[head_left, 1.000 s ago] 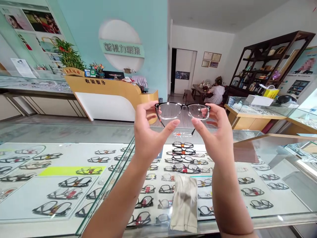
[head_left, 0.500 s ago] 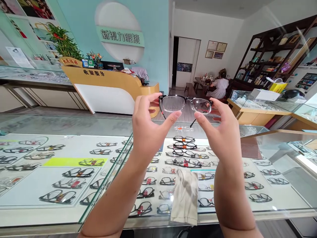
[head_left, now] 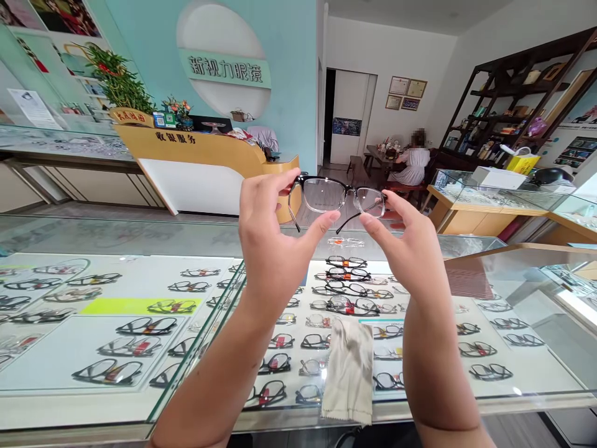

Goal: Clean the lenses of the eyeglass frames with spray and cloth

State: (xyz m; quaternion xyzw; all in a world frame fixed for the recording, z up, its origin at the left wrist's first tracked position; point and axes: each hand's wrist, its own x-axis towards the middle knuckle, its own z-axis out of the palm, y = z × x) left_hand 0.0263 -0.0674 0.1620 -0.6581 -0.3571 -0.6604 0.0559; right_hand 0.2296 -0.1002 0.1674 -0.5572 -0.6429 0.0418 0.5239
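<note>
A pair of eyeglasses (head_left: 349, 190) with a black upper rim and clear lower rims is held up over the glass counter, its temples pointing away and down. My left hand (head_left: 275, 230) pinches the frame's left corner, thumb below the left lens. At the other corner, my right hand (head_left: 410, 242) grips the frame with its fingers, the thumb under the right lens. Beneath my hands a beige cleaning cloth (head_left: 347, 379) lies on the counter top near its front edge. Rows of eyeglasses (head_left: 353, 305) sit inside the display case below the glass.
The glass display counter (head_left: 205, 233) spans the view in front of me. Beyond it stand a curved cash desk (head_left: 196, 162), and at the right another glass showcase (head_left: 466, 190) with a white box (head_left: 498, 178) on it. A person (head_left: 414, 165) sits at a table at the back.
Both hands have shifted slightly left with the eyeglasses, which have turned a little, so the right side looks narrower and the temples show differently. The cloth has stayed in place.
</note>
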